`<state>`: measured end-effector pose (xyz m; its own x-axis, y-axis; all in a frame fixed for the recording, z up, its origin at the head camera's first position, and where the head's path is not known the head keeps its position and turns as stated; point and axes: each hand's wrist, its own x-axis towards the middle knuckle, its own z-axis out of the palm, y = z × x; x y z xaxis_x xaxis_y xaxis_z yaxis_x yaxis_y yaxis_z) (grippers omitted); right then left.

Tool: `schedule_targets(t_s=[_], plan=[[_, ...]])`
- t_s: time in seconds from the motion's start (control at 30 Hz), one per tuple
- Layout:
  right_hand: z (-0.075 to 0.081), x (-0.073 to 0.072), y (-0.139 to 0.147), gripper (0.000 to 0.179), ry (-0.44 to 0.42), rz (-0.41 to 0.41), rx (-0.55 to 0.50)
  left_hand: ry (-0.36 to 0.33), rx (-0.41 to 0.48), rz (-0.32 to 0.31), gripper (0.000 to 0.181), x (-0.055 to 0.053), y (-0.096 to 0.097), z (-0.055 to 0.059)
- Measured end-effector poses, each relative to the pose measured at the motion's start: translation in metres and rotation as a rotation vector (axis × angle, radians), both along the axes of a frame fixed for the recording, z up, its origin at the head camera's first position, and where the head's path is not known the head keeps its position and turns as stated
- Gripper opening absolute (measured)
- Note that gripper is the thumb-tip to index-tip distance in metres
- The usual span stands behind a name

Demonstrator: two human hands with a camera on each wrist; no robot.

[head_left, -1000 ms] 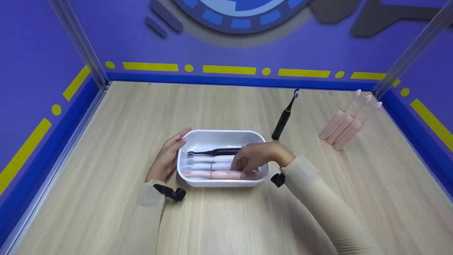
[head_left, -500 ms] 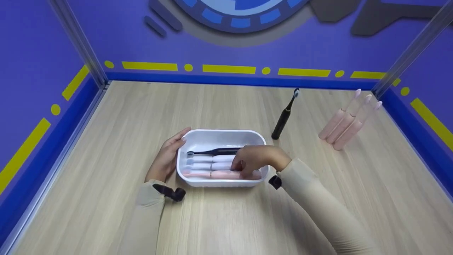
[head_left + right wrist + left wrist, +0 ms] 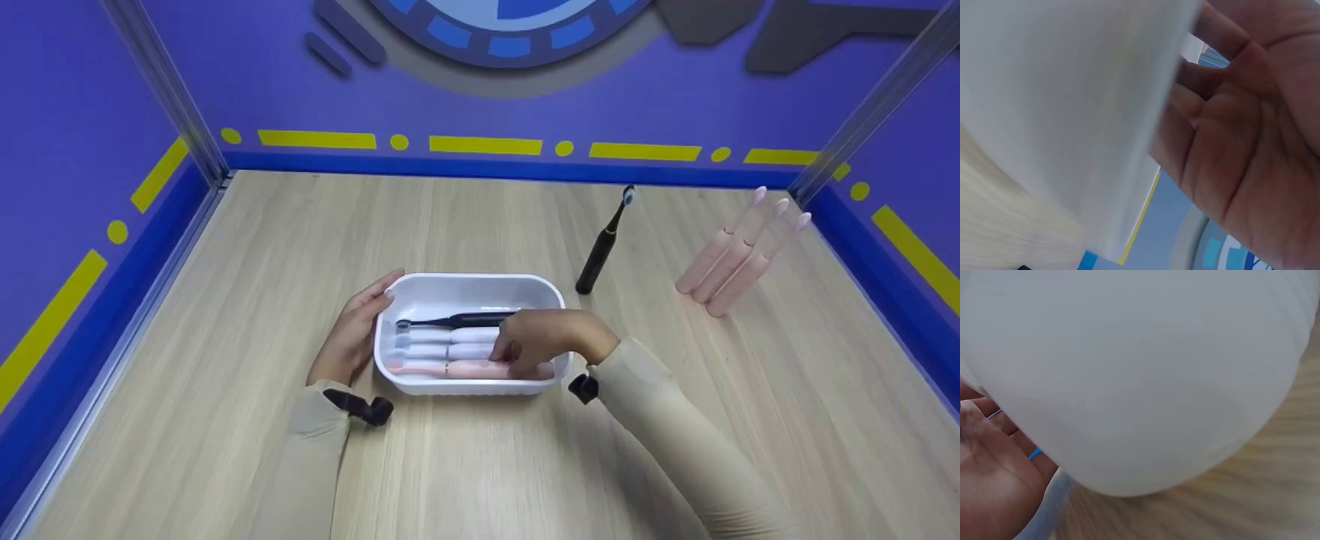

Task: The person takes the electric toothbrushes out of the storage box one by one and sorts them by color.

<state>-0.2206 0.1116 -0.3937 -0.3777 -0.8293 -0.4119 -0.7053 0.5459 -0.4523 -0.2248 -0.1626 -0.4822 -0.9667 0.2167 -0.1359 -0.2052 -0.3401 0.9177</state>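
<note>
Since the earlier frame, the right hand [image 3: 544, 334] has shifted slightly inward; its fingers reach down over the pink toothbrush [image 3: 472, 370] and white toothbrushes [image 3: 466, 351] lying inside the white tray [image 3: 465, 387], and whether it grips one I cannot tell. The left hand [image 3: 349, 334] holds the tray's left end on the table [image 3: 465, 465].

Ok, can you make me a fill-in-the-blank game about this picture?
1. In the tub, the toothbrush nearest the person is ____.
2. The hand inside the tub is the person's ____ one.
3. On the table, ____ pink toothbrushes stand together.
4. The lone toothbrush outside the tub is ____.

Missing words: pink; right; three; black.
</note>
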Motion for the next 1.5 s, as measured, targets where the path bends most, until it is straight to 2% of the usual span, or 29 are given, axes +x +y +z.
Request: schedule_targets(t_s=[0.27, 0.47, 0.7, 1.1, 1.5], plan=[[-0.002, 0.000, 0.001, 0.030, 0.036, 0.045, -0.069, -0.006, -0.002, 0.004, 0.048, 0.000, 0.000, 0.000], [-0.003, 0.002, 0.002, 0.008, 0.033, -0.050, -0.057, -0.004, 0.008, 0.010, 0.048, 0.000, 0.000, 0.000], [-0.004, 0.005, 0.005, 0.023, 0.038, -0.102, -0.062, 0.001, 0.002, 0.008, 0.047, 0.001, -0.001, 0.000], [-0.002, 0.005, 0.007, 0.022, 0.040, -0.117, -0.032, 0.003, -0.009, 0.000, 0.048, 0.000, 0.000, 0.001], [0.004, 0.005, 0.015, 0.024, 0.076, -0.114, -0.104, -0.026, -0.020, 0.019, 0.048, 0.000, 0.001, 0.001]])
